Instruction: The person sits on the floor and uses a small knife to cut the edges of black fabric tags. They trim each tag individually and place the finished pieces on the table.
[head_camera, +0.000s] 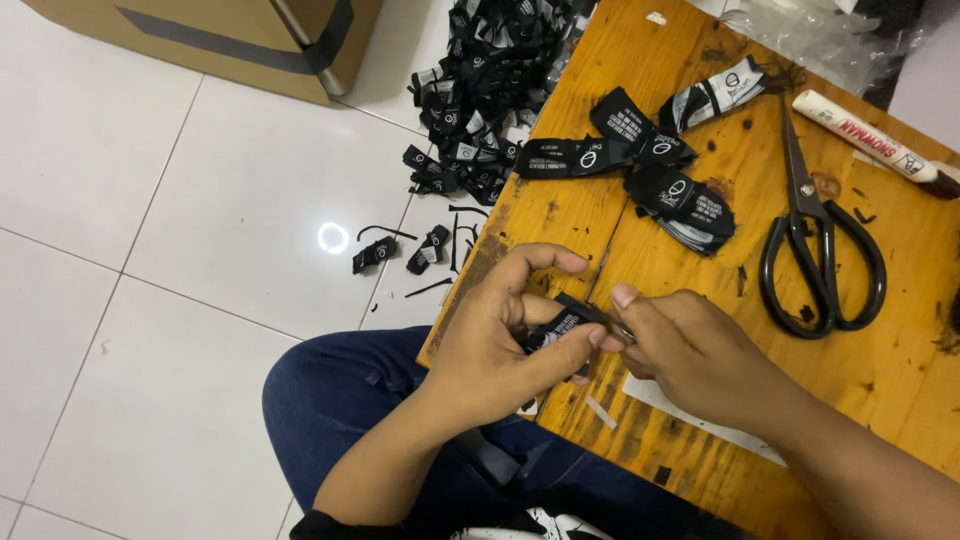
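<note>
Black label (560, 325): a small black woven label with white print, held over the near left edge of the wooden desk (900, 370), between both hands.
Left hand (500, 345): fingers curled closed around the black label, thumb and forefinger pinching it from the left side.
Right hand (690, 350): fingers drawn together, tips meeting the label's right end; a thin metal tool (618, 325) showed between them, its kind too small to tell.
Scissors (820, 240): large, black-handled, lying closed on the desk toward its right side, well apart from the hands.
Loose labels (655, 165): several black labels spread near the far edge of the desk, just left of the scissors' blades.
Marker (875, 140): white, lying near the far right corner of the desk.
Label pile (490, 90): a heap of black labels on the white tiled floor (200, 230), beside the desk's far left corner.
Cardboard box (220, 35): standing on the floor, left of the pile.
Plastic bags (820, 35): clear, crumpled, beyond the desk's far edge.
Leg (350, 400): in blue jeans, below the left hand.
</note>
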